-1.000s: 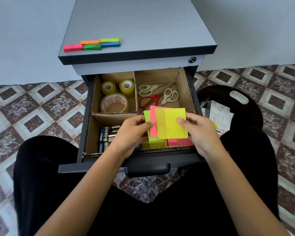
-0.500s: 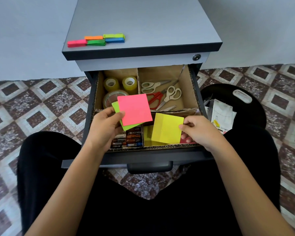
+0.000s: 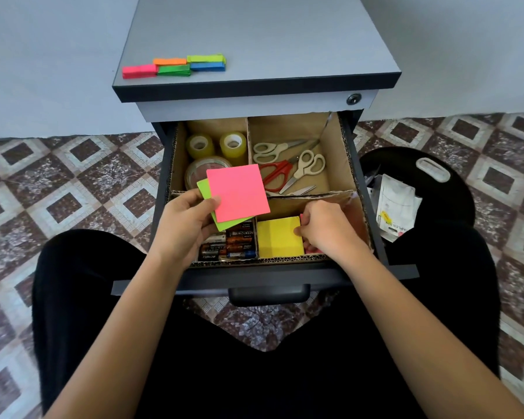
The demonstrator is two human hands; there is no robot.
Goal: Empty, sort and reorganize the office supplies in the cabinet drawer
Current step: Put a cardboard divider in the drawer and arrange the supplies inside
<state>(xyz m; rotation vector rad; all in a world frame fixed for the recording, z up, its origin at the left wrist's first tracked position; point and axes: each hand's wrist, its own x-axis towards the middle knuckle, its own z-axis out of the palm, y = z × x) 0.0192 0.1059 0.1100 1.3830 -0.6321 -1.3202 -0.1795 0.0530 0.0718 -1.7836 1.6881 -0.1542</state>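
The open drawer [image 3: 375, 237] holds a cardboard divider with several compartments. My left hand [image 3: 183, 225] grips a pink sticky-note pad [image 3: 238, 192] with a green pad [image 3: 206, 189] under it, above the left compartments. My right hand [image 3: 325, 228] is down in the front right compartment, fingertips on the edge of a yellow pad [image 3: 279, 237] lying there; a pink pad [image 3: 310, 247] shows beside it, mostly hidden. Batteries [image 3: 230, 240] fill the front left compartment. Tape rolls [image 3: 215, 145] lie back left, scissors [image 3: 288, 164] back right.
Small coloured sticky flags [image 3: 176, 67] lie on the cabinet top [image 3: 285, 34]. A black stool [image 3: 454, 179] on the right carries a white packet [image 3: 397, 207]. My black-clothed legs sit under the drawer front and its handle [image 3: 268, 293].
My right hand has lowered the yellow pad into the front right compartment. My left hand keeps the pink and green pads raised, hardly moved.
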